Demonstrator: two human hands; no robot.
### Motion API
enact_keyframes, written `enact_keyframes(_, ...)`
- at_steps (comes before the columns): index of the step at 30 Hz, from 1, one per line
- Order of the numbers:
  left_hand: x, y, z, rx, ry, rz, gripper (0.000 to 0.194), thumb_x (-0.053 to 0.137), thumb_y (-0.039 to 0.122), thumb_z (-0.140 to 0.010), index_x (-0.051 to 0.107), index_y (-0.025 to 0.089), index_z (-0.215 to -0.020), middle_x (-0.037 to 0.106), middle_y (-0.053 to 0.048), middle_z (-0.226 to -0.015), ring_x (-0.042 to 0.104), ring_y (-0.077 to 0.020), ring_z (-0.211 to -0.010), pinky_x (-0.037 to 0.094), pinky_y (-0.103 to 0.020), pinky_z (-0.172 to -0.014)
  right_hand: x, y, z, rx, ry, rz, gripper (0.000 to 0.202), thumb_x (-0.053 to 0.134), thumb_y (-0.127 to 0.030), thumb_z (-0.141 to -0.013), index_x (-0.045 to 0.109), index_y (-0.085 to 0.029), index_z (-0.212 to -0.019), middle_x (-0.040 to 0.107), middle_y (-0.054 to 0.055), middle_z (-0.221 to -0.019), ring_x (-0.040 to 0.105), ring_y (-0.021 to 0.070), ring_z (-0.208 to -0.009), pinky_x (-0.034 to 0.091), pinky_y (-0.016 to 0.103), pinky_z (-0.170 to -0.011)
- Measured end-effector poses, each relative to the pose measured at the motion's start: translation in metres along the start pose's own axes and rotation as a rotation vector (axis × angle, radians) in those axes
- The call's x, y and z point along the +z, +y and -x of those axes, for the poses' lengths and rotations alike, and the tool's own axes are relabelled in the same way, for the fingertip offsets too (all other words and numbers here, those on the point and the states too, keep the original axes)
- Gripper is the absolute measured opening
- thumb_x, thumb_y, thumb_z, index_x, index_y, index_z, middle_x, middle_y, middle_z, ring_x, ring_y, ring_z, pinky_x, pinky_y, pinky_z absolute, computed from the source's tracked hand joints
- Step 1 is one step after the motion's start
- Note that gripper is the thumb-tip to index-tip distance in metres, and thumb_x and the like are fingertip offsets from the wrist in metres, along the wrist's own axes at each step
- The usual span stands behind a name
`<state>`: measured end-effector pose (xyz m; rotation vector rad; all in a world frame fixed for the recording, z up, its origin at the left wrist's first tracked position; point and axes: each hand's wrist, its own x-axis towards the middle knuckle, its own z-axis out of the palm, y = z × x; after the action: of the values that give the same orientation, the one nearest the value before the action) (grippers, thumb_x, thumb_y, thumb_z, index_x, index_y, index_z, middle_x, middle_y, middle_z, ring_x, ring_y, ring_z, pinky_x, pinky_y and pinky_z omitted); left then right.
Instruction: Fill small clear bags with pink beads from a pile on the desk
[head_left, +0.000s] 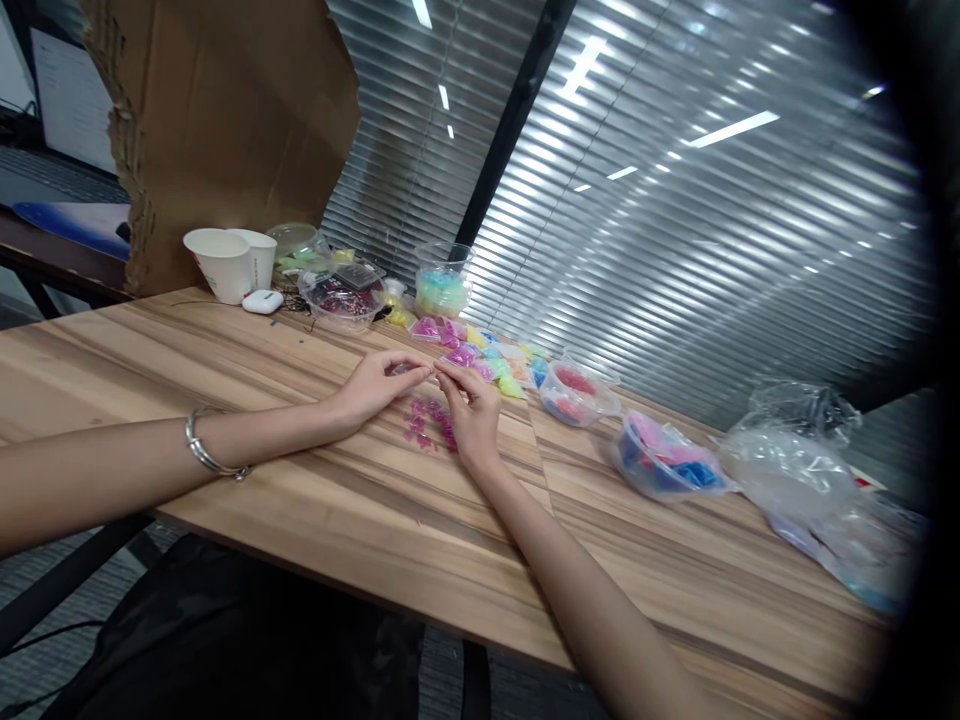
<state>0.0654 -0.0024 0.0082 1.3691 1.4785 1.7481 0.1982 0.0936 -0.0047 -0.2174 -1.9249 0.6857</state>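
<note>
My left hand (380, 392) and my right hand (472, 408) meet above the wooden table (315, 490), thumbs and fingertips pinched close together. Whatever sits between the fingertips is too small to make out. Under and between the hands lies a loose scatter of small pink-purple pieces (421, 424). Just beyond the fingertips, small clear bags of pink, yellow, blue and green pieces (480, 352) lie in a row. A silver bracelet (201, 448) circles my left wrist.
White paper cups (221, 264), a white earbud case (262, 301) and clear tubs (343, 305) stand back left by a cardboard sheet (232, 120). Rightward are a tub with red pieces (574, 395), a bowl with blue and pink bags (667, 462) and crumpled clear plastic (795, 460).
</note>
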Motion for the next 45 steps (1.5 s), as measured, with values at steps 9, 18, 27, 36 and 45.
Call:
enact_keyframes(9, 0.0, 0.001, 0.001, 0.004, 0.014, -0.016, 0.033, 0.064, 0.046, -0.075, 0.071, 0.017, -0.09, 0.069, -0.006, -0.089, 0.06, -0.0162, -0.08, 0.046, -0.027, -0.074, 0.002, 0.0, 0.002, 0.058, 0.036, -0.048, 0.02, 0.054, -0.024, -0.09, 0.063, -0.018, -0.107, 0.067, 0.006, -0.102, 0.063, 0.0171, -0.094, 0.05, 0.032, -0.086)
enact_keyframes(18, -0.001, 0.0, 0.001, -0.008, 0.017, -0.004, 0.033, 0.066, 0.043, -0.074, 0.071, 0.015, -0.091, 0.069, -0.007, -0.089, 0.059, -0.0155, -0.079, 0.045, -0.026, -0.074, 0.0, -0.007, 0.002, -0.02, 0.015, 0.011, 0.012, 0.056, -0.022, -0.089, 0.067, -0.02, -0.092, 0.068, 0.004, -0.092, 0.062, 0.0172, -0.088, 0.049, 0.032, -0.083)
enact_keyframes(27, 0.0, -0.003, -0.001, 0.004, 0.011, 0.023, 0.032, 0.067, 0.042, -0.074, 0.071, 0.017, -0.093, 0.07, -0.006, -0.092, 0.06, -0.0156, -0.083, 0.045, -0.027, -0.079, 0.0, -0.004, 0.003, -0.016, 0.038, 0.037, 0.018, 0.055, -0.023, -0.09, 0.068, -0.022, -0.102, 0.069, 0.004, -0.103, 0.064, 0.0184, -0.098, 0.05, 0.035, -0.09)
enact_keyframes(36, 0.0, -0.003, 0.0, -0.025, 0.015, 0.033, 0.031, 0.067, 0.04, -0.075, 0.07, 0.017, -0.094, 0.069, -0.007, -0.1, 0.06, -0.0172, -0.091, 0.047, -0.029, -0.084, 0.0, -0.002, 0.004, -0.006, 0.033, -0.028, 0.025, 0.044, -0.019, -0.094, 0.064, -0.023, -0.109, 0.067, 0.004, -0.11, 0.062, 0.0169, -0.104, 0.05, 0.036, -0.095)
enact_keyframes(45, -0.001, -0.002, 0.0, -0.029, -0.009, 0.008, 0.029, 0.067, 0.037, -0.075, 0.07, 0.017, -0.095, 0.069, -0.007, -0.099, 0.061, -0.0174, -0.089, 0.047, -0.029, -0.083, 0.001, -0.011, 0.003, 0.032, 0.081, -0.063, 0.009, 0.059, -0.024, -0.087, 0.061, -0.018, -0.094, 0.066, 0.004, -0.09, 0.063, 0.0159, -0.085, 0.052, 0.031, -0.08)
